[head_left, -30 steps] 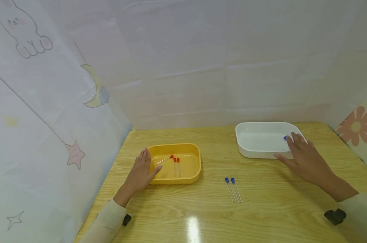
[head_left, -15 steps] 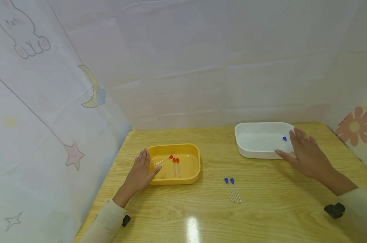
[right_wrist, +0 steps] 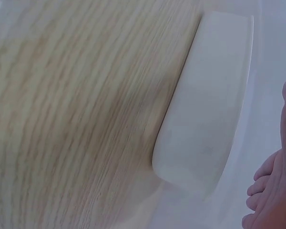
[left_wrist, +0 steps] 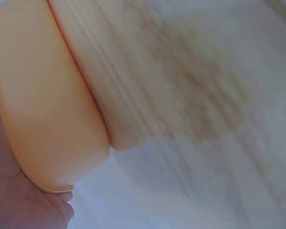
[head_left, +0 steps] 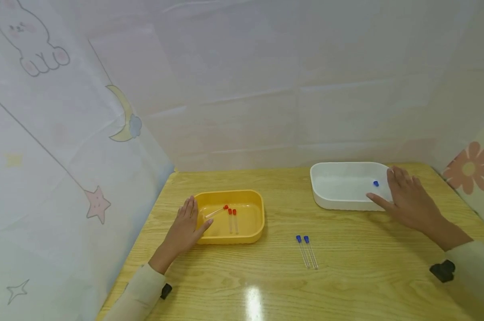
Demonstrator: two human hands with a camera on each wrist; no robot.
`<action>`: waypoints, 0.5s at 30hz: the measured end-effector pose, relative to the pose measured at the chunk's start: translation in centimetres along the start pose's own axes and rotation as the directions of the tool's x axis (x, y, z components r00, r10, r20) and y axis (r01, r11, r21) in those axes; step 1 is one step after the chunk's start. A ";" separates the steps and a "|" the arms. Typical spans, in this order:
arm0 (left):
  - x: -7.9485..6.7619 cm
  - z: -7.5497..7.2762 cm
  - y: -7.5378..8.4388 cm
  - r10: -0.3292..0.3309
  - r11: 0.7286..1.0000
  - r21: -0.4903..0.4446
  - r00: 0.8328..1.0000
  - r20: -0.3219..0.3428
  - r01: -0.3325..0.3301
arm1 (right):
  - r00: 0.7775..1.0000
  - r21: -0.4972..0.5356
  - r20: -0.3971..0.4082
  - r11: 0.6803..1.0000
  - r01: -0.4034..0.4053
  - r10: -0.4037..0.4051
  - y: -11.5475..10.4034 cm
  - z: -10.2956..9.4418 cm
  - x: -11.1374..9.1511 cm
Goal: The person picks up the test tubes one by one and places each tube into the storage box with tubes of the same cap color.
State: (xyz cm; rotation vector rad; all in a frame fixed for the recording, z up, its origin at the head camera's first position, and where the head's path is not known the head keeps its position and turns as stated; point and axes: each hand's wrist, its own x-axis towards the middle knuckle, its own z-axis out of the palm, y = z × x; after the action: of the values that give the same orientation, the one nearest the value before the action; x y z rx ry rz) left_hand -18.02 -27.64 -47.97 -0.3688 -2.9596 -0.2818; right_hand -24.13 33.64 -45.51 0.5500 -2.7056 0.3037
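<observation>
My left hand (head_left: 182,229) rests on the left rim of a yellow tray (head_left: 230,240), fingers straight and thumb reaching over its front left corner. Inside lie several thin clear test tubes with red caps (head_left: 234,212). At the right end of a white tray (head_left: 338,204), my right hand (head_left: 412,203) has its fingers extended and thumb apart, holding nothing. Whether it touches the rim I cannot tell. One blue cap (head_left: 376,183) shows inside the white tray; any tube with it is too faint to see. Two blue-capped test tubes (head_left: 308,252) lie side by side on the table.
Both trays stand on a wood-grain table (head_left: 266,276), the white one farther back. A pale sheet (head_left: 242,89) with printed drawings hangs behind and along both sides. Dark wrist cameras sit at both cuffs.
My right hand has drawn back to the right from over the white tray, uncovering the blue cap inside. The left hand and the yellow tray stay put.
</observation>
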 end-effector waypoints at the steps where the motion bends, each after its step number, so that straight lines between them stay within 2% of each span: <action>1: 0.0 0.0 0.0 -0.002 1.000 0.000 1.000 0.002 0.002 | 1.000 0.002 0.005 1.000 -0.003 0.003 0.1 0.0 0.1; 6: 0.0 0.0 -0.1 -0.007 1.000 -0.004 1.000 0.013 0.007 | 0.997 0.025 0.065 0.999 -0.041 0.040 0.8 0.2 0.1; 12: 0.0 0.0 0.0 -0.008 1.000 -0.002 1.000 0.018 0.008 | 0.997 0.010 0.063 0.999 -0.049 0.048 1.9 0.6 0.2; 15: 0.0 -0.1 0.0 -0.006 1.000 -0.001 1.000 0.020 0.006 | 0.993 0.014 0.098 0.998 -0.065 0.063 2.3 0.7 0.0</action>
State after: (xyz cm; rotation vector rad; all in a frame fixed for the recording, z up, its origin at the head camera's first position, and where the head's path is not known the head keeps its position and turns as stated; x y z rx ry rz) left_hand -18.01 -27.68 -47.89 -0.3644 -2.9806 -0.2828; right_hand -25.34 35.49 -46.48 0.4956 -2.8221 0.3246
